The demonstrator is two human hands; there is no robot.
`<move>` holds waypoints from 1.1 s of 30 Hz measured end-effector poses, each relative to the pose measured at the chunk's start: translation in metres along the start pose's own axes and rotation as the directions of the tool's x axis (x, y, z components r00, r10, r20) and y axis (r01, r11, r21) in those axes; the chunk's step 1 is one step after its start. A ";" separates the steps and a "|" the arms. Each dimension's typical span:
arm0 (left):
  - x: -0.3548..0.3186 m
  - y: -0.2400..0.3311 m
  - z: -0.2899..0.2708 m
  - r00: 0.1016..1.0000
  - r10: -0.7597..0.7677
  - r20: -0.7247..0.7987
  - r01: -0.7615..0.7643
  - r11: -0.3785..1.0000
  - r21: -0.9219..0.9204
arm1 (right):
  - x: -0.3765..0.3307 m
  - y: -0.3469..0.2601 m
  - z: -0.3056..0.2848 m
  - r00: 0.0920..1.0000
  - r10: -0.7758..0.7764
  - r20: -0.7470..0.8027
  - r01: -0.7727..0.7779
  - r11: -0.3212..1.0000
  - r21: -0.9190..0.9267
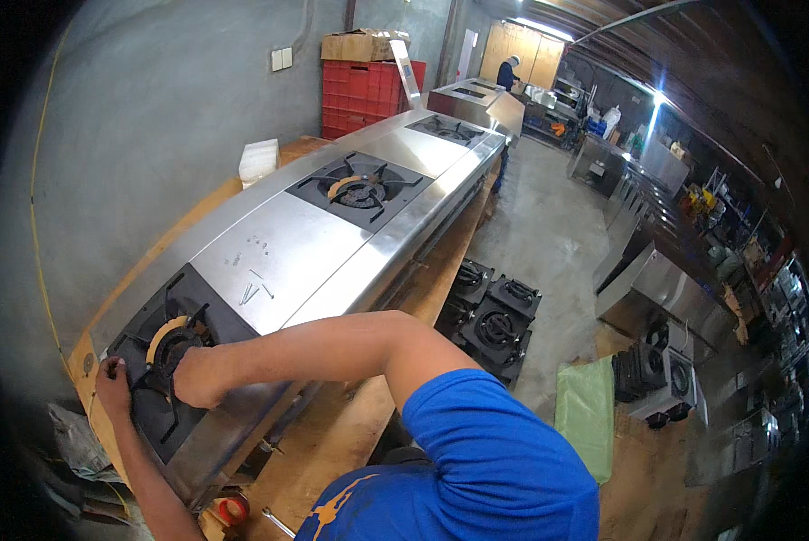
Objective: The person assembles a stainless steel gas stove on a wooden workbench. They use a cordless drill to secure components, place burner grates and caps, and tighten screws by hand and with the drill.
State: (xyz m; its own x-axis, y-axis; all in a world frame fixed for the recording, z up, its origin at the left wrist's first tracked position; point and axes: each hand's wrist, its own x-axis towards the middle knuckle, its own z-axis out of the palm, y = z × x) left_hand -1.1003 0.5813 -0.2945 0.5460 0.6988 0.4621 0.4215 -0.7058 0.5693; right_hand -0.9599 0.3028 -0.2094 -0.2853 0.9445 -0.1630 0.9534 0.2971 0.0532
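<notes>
Flanking burner ring (172, 341) — left hand (111, 379) | right hand (197, 377) touching grate (156, 410)

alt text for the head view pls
A person's two hands, left hand and right hand, work at the nearest burner of a long steel stove on a wooden bench; loose screws lie on the steel top.

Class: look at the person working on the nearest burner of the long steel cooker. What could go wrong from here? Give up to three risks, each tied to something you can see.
1. Both the left hand and right hand are in the burner grate; fingers could get pinched.
2. Loose screws lie on the steel top; they might roll off.
3. Spare grates on the floor may trip someone.
</notes>
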 end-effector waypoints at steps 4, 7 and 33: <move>-0.002 0.006 -0.002 1.000 -0.004 0.014 0.003 0.999 0.055 | 0.006 0.006 0.004 1.000 0.019 0.015 -0.020 0.999 0.040; -0.004 0.013 -0.003 1.000 0.008 -0.016 -0.007 1.000 0.027 | 0.009 0.010 0.005 1.000 -0.004 0.015 0.003 0.997 0.071; -0.018 0.033 -0.007 0.999 -0.018 -0.044 0.015 0.998 -0.059 | -0.019 0.005 0.029 0.954 0.267 -0.136 -0.186 0.884 0.429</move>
State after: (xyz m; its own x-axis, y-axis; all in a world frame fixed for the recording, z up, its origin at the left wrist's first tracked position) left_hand -1.1014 0.5469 -0.2793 0.5061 0.7158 0.4811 0.3868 -0.6869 0.6153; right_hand -0.9472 0.2818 -0.2347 -0.0309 0.9995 -0.0076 0.9382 0.0264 -0.3451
